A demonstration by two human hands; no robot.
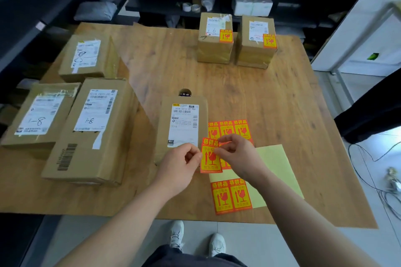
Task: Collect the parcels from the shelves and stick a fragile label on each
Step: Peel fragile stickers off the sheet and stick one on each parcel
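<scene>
A red and yellow fragile label [210, 158] is held upright between both hands, just right of a small brown parcel [182, 121] with a white shipping label. My left hand [180, 167] pinches the label's left edge. My right hand [236, 154] pinches its upper right part. Under my right hand lies the yellow backing sheet [280, 164], with more fragile labels at its top [230, 129] and bottom [231, 196]. Two parcels at the back, one [214, 49] beside the other [256, 54], each carry a fragile label. Three unlabelled parcels lie on the left: a long one [91, 136], a flat one [36, 119], and one behind them [86, 58].
The wooden table [271, 97] has a round cable hole [184, 92] just behind the small parcel. Dark shelves [178, 8] with bags, tape rolls and wrapped parcels stand behind it. Cables [382, 182] trail on the floor at the right. A dark-clothed person [373, 110] is at the right edge.
</scene>
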